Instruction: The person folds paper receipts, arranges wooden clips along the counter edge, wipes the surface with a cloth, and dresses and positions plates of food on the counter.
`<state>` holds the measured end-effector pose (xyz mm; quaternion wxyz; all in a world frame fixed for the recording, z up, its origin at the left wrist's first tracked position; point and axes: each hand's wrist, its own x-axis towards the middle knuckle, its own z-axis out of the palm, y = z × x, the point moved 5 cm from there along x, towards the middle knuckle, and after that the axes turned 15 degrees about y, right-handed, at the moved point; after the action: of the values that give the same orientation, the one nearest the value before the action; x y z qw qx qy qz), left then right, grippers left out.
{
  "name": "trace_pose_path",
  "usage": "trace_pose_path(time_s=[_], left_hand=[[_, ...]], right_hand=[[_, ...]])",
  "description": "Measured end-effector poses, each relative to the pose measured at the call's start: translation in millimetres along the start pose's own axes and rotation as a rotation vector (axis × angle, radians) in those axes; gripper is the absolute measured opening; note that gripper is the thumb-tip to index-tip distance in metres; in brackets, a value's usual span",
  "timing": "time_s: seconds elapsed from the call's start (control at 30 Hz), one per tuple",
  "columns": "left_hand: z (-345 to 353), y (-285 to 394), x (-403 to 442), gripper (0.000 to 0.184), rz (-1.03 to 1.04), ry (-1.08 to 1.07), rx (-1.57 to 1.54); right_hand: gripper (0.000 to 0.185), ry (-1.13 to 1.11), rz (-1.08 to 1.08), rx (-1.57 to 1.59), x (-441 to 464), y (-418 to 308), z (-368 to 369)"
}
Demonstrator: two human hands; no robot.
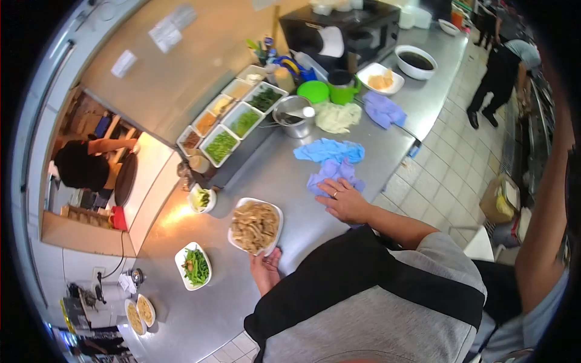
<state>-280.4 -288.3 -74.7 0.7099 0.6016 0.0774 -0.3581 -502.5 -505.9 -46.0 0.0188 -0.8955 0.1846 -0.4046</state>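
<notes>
A white square dish (280,225) heaped with browned, sliced pieces that look like cooked meat rests at the steel counter's middle. My left hand (265,272) grips its near edge, fingertips partly hidden beneath the rim. To the right, my right hand (345,201), with a ring on one finger, lies on a crumpled purple cloth (339,172); its fingers are spread over the cloth. Just behind that is a blue cloth (330,150). Left of the meat dish sits a white dish of green vegetables (195,267), and a small bowl of greens (202,198) stands farther back.
Tubs of chopped greens (221,146) line the counter's back beside a steel pot (295,116). A green jug (343,86) and a bowl of dark liquid (416,62) stand farther right. Two oval dishes (136,317) sit at far left. A person (505,72) bends over in the aisle.
</notes>
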Motion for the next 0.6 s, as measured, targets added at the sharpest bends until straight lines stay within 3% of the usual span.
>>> trace_pose_path(time_s=[0.07,0.2,0.3,0.37,0.47,0.57,0.6], left_hand=[[-2.9,-7.9,1.7,0.043,0.024,-0.031,-0.084],[17.8,-18.2,-19.9,0.051,-0.030,-0.019,-0.129],[28.8,-29.0,-34.0,0.052,-0.142,-0.087,0.049],[36.2,-38.8,-26.0,0.048,-0.150,-0.334,0.190],[75.0,-41.7,-28.5,0.044,-0.086,-0.577,0.373],[120.3,-48.2,-25.7,0.046,0.021,-0.764,0.569],[147.7,-44.7,-28.6,0.047,0.213,-0.843,0.780]], right_hand=[[0.030,-0.006,-0.070,0.064,-26.3,-6.7,-13.8],[0.033,0.076,0.141,-0.124,-69.4,60.2,-68.4],[0.034,0.176,0.549,-0.278,-75.4,132.6,-102.8],[0.037,0.388,0.711,-0.293,-52.9,153.9,-138.6],[0.042,0.515,0.640,-0.222,-11.7,157.5,-134.2],[0.040,0.323,0.641,-0.251,4.6,180.4,-79.3],[0.040,0.282,0.589,-0.365,0.9,176.0,-56.3]])
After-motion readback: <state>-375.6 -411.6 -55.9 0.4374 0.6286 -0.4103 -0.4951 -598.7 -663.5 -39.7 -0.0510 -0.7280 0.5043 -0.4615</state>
